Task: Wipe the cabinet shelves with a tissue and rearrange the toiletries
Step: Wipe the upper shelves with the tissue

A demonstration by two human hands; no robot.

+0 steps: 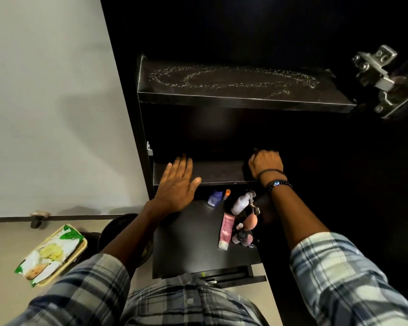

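Left hand (177,182) flat, fingers spread on middle shelf (217,171), right hand (265,163) curled knuckles-up at shelf's right, any grip hidden

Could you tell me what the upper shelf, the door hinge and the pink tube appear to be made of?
The upper shelf looks like dark laminated board, matte, with pale swirled marks. The door hinge is bright metal, shiny, with screw heads. The pink tube is likely soft plastic, slightly glossy.
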